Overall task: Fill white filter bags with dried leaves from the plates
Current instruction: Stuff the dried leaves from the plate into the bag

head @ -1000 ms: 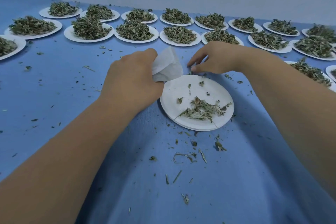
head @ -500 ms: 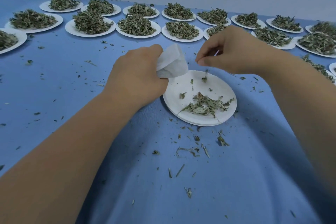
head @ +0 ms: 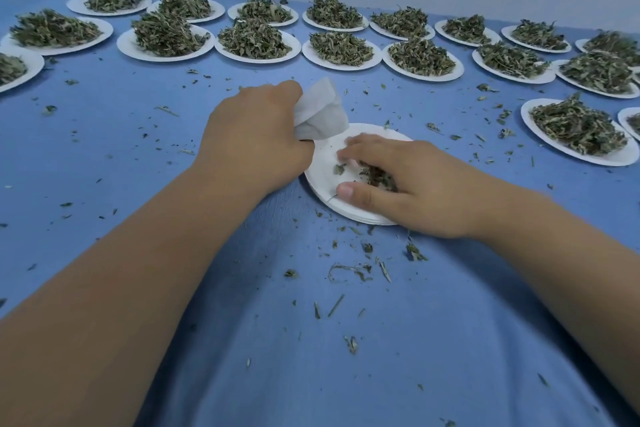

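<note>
My left hand (head: 254, 139) grips a white filter bag (head: 320, 111), which sticks up just beyond the rim of a white paper plate (head: 323, 163) in the middle of the blue cloth. My right hand (head: 412, 184) lies over that plate. Its fingers curl around the small pile of dried leaves (head: 375, 177) there, with the thumb at the plate's near edge. Most of the pile is hidden under the hand.
Several white plates heaped with dried leaves (head: 254, 40) stand in two rows along the far edge, and more (head: 576, 128) sit at the right. Loose leaf bits (head: 349, 270) lie scattered over the blue cloth (head: 138, 156) around and in front of the plate.
My right hand has come down from above the plate's far rim onto the leaves on the plate. The left hand still holds the bag in the same place.
</note>
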